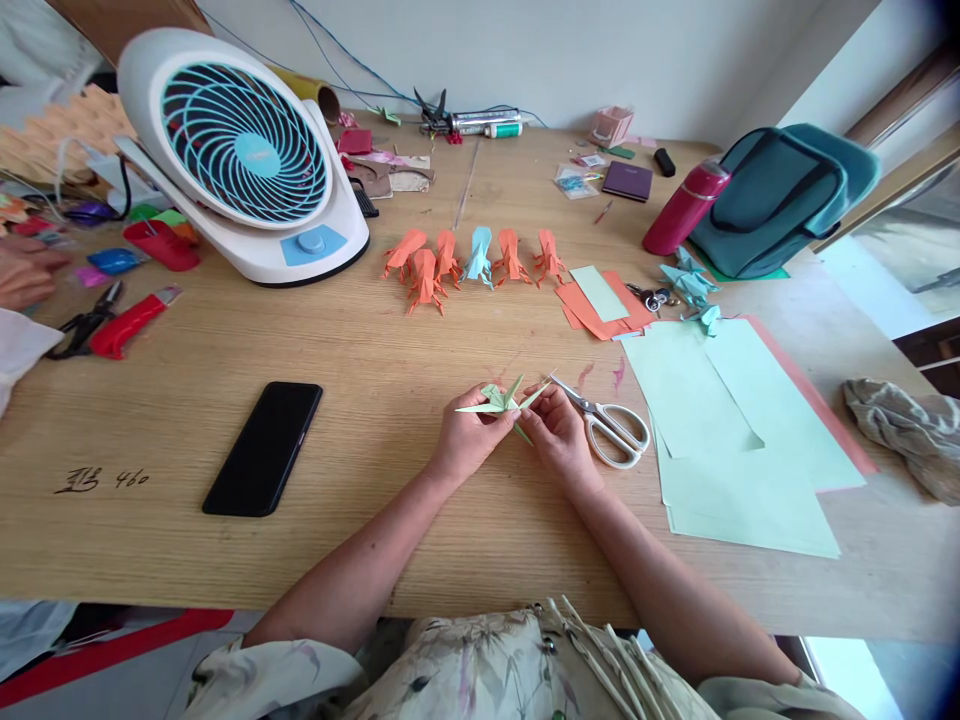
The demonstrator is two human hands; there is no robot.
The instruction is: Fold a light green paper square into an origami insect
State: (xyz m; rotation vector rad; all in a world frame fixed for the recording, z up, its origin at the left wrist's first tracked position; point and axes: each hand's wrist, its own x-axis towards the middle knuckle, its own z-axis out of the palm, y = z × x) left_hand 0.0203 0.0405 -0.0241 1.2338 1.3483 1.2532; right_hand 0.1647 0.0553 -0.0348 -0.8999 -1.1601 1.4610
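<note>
A pale green origami figure (496, 400) with several thin pointed limbs is held above the wooden table, between my two hands. My left hand (469, 430) is closed on its body from the left, thumb toward the middle. With fingers pinched, my right hand (559, 435) grips one of the pointed limbs on the right side. Part of the figure is hidden behind the fingers. White-handled scissors (619, 435) lie on the table just right of my right hand, their blades pointing toward its fingertips.
Beyond my hands stand several orange origami figures (425, 280) and a light blue one (478, 256). Pale green sheets (742, 500) lie to the right, a black phone (264, 448) to the left. A fan (247, 150), a pink bottle (686, 208) and a teal bag (780, 200) stand farther back.
</note>
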